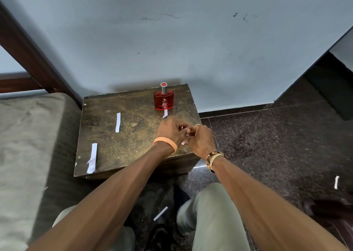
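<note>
A red perfume bottle with a silver neck stands upright at the far right of a small worn wooden table. A white paper strip lies just in front of it. My left hand and my right hand meet over the table's right edge, fingers curled together around a small pinkish-white piece, probably a paper strip; most of it is hidden by the fingers. Two more white strips lie on the table, one in the middle and one at the near left.
A bed with a beige cover runs along the left, its dark wooden frame rising behind. A grey wall backs the table. On the dark stone floor lie a strip between my knees and another at the right.
</note>
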A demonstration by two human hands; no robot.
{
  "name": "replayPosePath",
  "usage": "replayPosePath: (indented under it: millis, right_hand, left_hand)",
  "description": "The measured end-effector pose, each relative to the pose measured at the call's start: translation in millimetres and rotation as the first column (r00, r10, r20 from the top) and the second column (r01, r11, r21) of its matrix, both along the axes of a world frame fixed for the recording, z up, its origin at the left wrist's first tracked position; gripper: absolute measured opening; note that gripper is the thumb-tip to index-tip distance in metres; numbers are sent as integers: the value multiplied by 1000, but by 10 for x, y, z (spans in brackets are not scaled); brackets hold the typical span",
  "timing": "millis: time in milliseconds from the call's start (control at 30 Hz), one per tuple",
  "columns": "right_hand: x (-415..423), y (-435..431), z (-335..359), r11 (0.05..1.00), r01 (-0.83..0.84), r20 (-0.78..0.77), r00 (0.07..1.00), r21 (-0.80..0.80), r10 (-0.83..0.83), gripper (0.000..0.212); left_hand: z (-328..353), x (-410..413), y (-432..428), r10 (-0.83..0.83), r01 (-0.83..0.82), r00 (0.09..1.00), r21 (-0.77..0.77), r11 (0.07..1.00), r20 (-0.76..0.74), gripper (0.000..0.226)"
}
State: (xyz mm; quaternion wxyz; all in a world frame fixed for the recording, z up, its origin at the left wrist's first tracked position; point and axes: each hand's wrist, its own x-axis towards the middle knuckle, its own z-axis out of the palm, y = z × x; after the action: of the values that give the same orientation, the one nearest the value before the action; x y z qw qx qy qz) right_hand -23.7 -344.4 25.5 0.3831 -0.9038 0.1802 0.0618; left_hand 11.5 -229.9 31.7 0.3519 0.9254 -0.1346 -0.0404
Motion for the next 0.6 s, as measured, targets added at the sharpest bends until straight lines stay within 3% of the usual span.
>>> replayPosePath:
  millis: [67, 200, 367, 600]
  right_hand:
    - [-1, 3, 5, 1000, 16, -10, 1000, -3, -16, 9]
    - [8, 7, -11, 1000, -5, -4, 1000, 7, 6, 15]
    - [13, 23, -43, 1000, -7, 24, 1000, 9, 7, 22]
    - [13, 14, -14, 1000, -25, 5, 1000, 14, 25, 20]
  left_hand:
    - [35, -10, -19, -27, 27, 1000, -7, 1000, 2, 15]
    - [17, 21, 18, 80, -88, 992, -77, 993, -95, 31]
    - [23, -1, 39, 12, -12, 1000, -7, 1000, -25, 7]
    - [62, -32, 64, 7, -15, 997, -96, 995, -80, 15]
